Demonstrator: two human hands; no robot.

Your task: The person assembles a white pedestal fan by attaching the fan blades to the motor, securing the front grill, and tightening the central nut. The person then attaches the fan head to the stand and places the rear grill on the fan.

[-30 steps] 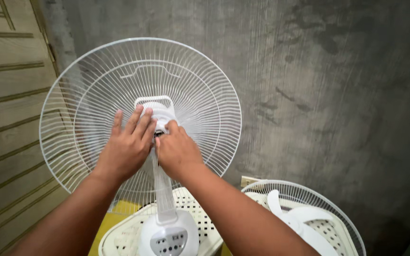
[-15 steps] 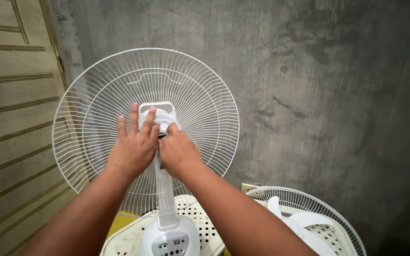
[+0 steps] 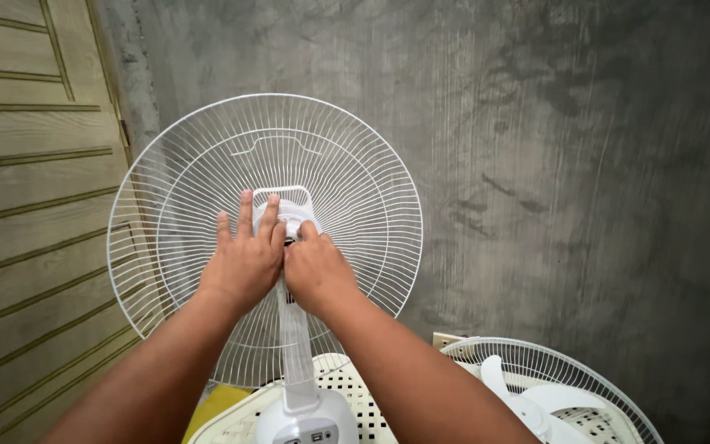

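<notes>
Centrally, left hand (image 3: 244, 261) lies flat, fingers spread, on the hub (image 3: 289, 215) of the upright rear guard (image 3: 355, 177) — light, springy wire, best held at the hub — while right hand (image 3: 315, 271) pinches the hub's centre.

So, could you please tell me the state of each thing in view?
Rear grille: upright on the fan, no front grille, no blade.
Left hand: flat against the hub.
Right hand: closed at the hub.
Second grille: lying flat, blade in it.
Door: shut.

Home corner, bare concrete wall (image 3: 536, 164), wooden panelled door (image 3: 34, 164), household fans
</notes>
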